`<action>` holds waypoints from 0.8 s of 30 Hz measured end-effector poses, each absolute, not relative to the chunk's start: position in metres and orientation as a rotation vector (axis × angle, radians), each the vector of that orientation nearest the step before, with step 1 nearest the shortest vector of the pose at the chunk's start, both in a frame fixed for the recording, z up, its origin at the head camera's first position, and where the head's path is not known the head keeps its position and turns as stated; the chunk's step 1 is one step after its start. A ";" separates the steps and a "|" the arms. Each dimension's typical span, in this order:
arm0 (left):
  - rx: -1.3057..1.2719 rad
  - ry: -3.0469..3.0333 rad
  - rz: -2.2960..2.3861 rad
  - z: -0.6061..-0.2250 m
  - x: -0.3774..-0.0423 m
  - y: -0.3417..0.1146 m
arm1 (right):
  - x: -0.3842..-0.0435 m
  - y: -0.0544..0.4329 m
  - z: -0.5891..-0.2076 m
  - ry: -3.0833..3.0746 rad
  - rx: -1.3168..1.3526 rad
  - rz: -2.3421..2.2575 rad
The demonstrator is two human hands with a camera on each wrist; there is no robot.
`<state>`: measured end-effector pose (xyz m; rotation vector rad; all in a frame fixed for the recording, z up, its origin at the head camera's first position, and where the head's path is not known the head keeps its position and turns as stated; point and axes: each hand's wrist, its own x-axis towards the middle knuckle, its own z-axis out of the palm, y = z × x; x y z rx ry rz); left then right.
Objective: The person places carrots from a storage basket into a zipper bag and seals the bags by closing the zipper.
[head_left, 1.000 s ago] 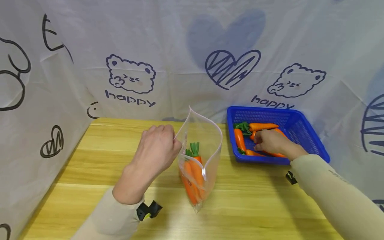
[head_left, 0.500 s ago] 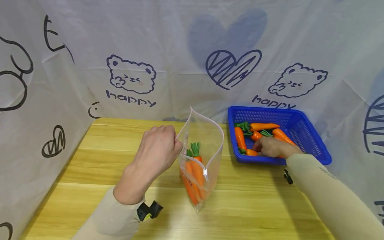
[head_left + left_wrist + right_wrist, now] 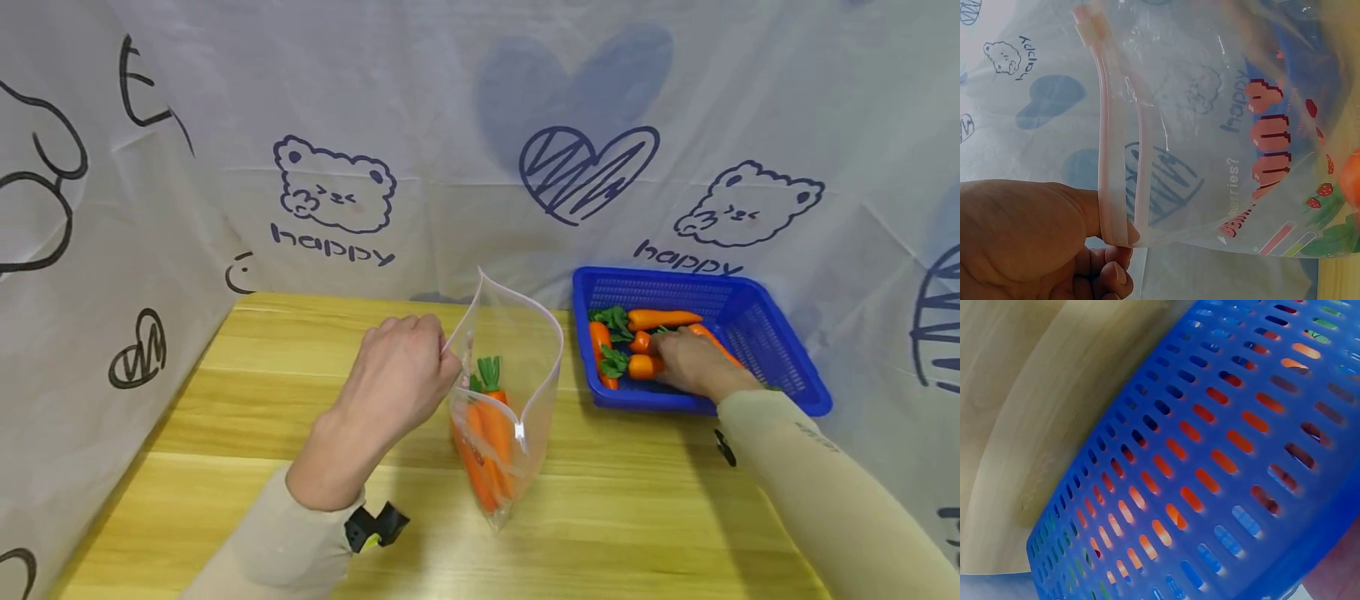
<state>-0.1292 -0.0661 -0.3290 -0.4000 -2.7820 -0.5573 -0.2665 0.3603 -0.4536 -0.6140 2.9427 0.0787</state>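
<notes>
My left hand (image 3: 401,367) pinches the zip edge of a clear slider bag (image 3: 525,350), whose mouth stands open. In the left wrist view the thumb (image 3: 1079,209) presses the pink zip strip at the bag's corner, and strawberry print and pink letters show on the film. Several carrots (image 3: 495,437) with green tops stand inside the bag. My right hand (image 3: 693,362) reaches into a blue basket (image 3: 798,379), gripping an orange carrot (image 3: 645,367) whose leafy top points left; its fingertips are mostly hidden. The slotted basket wall (image 3: 1210,456) fills much of the right wrist view.
Other carrots lie in the basket, one along the back (image 3: 663,318) and one upright at the left (image 3: 600,340). The basket stands at the back right of the wooden table (image 3: 622,500). A white printed cloth (image 3: 450,208) hangs behind and at the left.
My right hand has moved nearer within the basket, then slightly back up, and the front carrot has shifted with its leaves now over the left carrot. The left hand and bag stay nearly still.
</notes>
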 end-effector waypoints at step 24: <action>-0.439 -2.772 -0.527 -0.329 -0.130 -0.062 | -0.259 0.359 -0.443 3.042 -0.597 0.325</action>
